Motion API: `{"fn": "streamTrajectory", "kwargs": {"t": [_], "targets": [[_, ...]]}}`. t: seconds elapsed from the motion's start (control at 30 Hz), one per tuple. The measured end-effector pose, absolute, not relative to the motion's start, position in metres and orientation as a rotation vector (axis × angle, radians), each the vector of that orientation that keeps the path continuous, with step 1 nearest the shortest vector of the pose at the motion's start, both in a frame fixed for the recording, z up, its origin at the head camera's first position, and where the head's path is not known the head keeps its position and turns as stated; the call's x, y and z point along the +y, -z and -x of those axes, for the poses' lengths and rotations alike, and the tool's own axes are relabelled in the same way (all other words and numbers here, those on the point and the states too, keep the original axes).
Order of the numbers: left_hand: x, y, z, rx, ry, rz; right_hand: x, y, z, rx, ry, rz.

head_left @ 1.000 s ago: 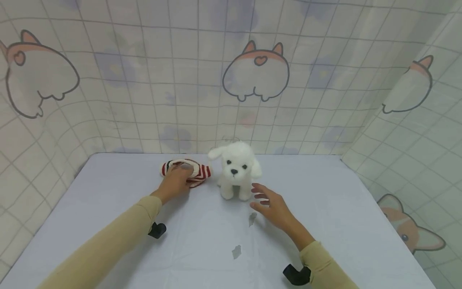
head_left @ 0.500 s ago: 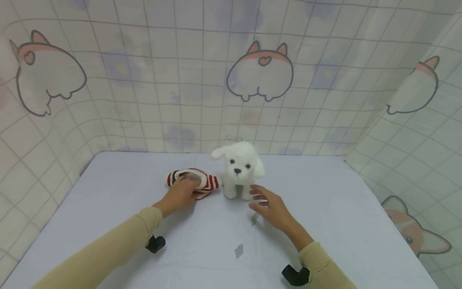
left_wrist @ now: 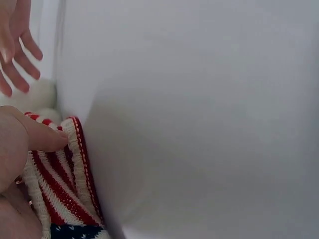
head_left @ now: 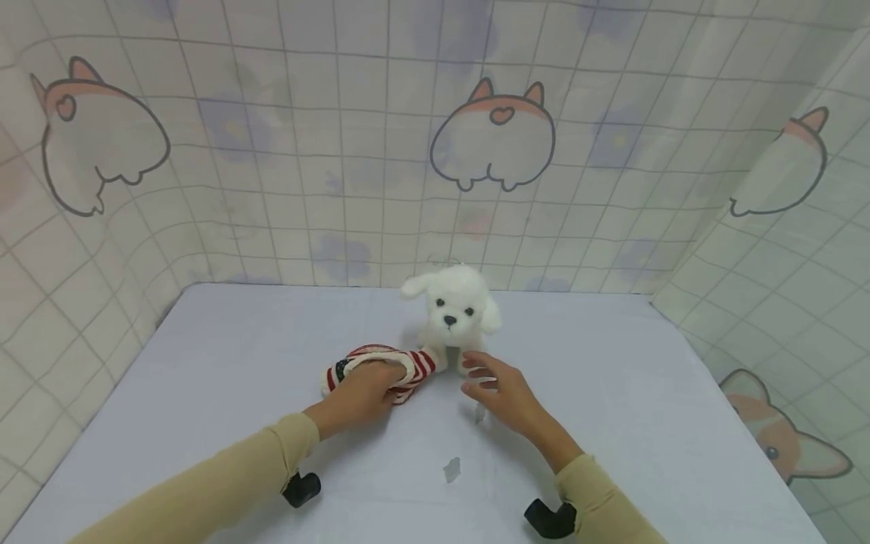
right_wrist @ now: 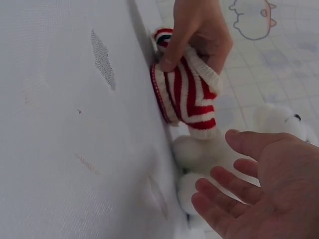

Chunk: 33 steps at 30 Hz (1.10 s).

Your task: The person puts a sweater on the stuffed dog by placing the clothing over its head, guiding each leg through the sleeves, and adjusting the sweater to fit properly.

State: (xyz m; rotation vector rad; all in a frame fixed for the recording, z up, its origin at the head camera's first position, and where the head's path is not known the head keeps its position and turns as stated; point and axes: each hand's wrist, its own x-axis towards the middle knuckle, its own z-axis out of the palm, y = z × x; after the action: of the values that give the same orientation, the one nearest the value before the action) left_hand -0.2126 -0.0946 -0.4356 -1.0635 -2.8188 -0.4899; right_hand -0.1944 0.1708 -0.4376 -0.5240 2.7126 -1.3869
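A white-covered bench [head_left: 598,378], marked with grey patches [head_left: 451,470], stands against pale grid-patterned sheeting [head_left: 272,174] hung behind and at both sides, printed with corgi drawings [head_left: 492,143] and faint purple flowers [head_left: 618,140]. Light is soft.

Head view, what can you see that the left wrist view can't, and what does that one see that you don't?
Only the head view shows the face of the white toy dog, the tan sleeves and the wall's cartoon animals. Only the left wrist view shows separate stitches on the striped knit garment. Both show that garment, the left hand holding it, the right hand, and some white fur.
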Motion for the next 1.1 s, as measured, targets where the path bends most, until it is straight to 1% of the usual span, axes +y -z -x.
{"fn": "streamTrajectory", "kwargs": {"t": [0.13, 0.37, 0.53, 0.8, 0.93, 1.1], "targets": [[-0.088, 0.436, 0.202, -2.822, 0.487, 1.102, 0.168, 0.437, 0.194, 2.714, 1.385, 0.527], [-0.082, 0.433, 0.187, -2.781, 0.509, 1.246, 0.162, 0.437, 0.192, 2.702, 1.372, 0.539], [-0.088, 0.428, 0.178, -2.79, 0.505, 1.244, 0.157, 0.435, 0.193, 2.68, 1.366, 0.553], [-0.102, 0.41, 0.173, -2.721, 0.551, 1.239, 0.149, 0.434, 0.195, 2.664, 1.365, 0.572], [-0.108, 0.405, 0.175, -2.605, 0.601, 1.179, 0.144, 0.432, 0.195, 2.643, 1.384, 0.608], [-0.113, 0.405, 0.18, -2.563, 0.627, 1.018, 0.137, 0.432, 0.196, 2.652, 1.377, 0.629]]}}
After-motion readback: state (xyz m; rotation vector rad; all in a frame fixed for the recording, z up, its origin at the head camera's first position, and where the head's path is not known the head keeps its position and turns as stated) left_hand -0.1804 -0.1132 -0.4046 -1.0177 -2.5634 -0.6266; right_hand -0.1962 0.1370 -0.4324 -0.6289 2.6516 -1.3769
